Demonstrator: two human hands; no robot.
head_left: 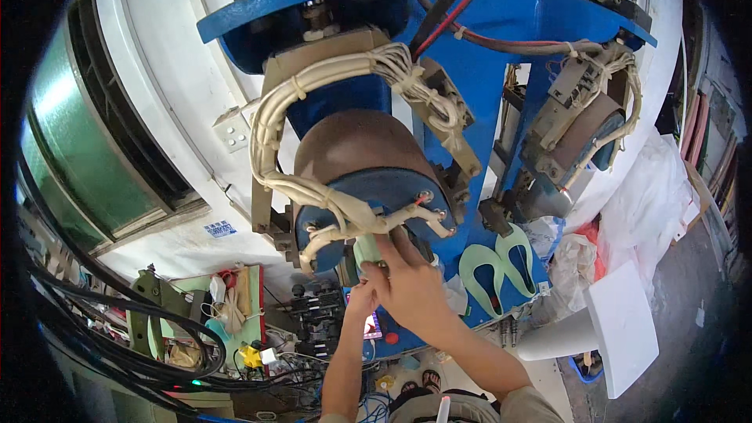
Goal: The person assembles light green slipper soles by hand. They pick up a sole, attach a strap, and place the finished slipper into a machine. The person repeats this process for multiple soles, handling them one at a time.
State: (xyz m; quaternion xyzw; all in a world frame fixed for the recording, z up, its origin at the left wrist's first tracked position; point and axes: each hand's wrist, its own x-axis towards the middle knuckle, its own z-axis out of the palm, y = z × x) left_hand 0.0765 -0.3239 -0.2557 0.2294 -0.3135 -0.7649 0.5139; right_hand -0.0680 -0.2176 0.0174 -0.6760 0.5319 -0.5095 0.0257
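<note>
My left hand (362, 298) and my right hand (413, 285) meet in the middle, just under the front of a blue machine's brown-banded round head (360, 145). Between them is a light green piece (366, 250), its upper part hidden behind pale sleeved wires. The left fingers are closed at its lower end. Higher up, the right hand grips its side, with long fingers reaching up beneath the head and the tips partly covered. To the right, two light green looped pieces (481, 276), like slipper uppers, lie on the blue machine table (446, 326).
A second brown-banded head (583, 133) hangs at the right. Bundled cream wires (270, 129) loop around the near head. A white stand (623, 329) and plastic bags (627, 204) are on the right. Black cables (117, 329), a lit phone screen (371, 326) and clutter lie left.
</note>
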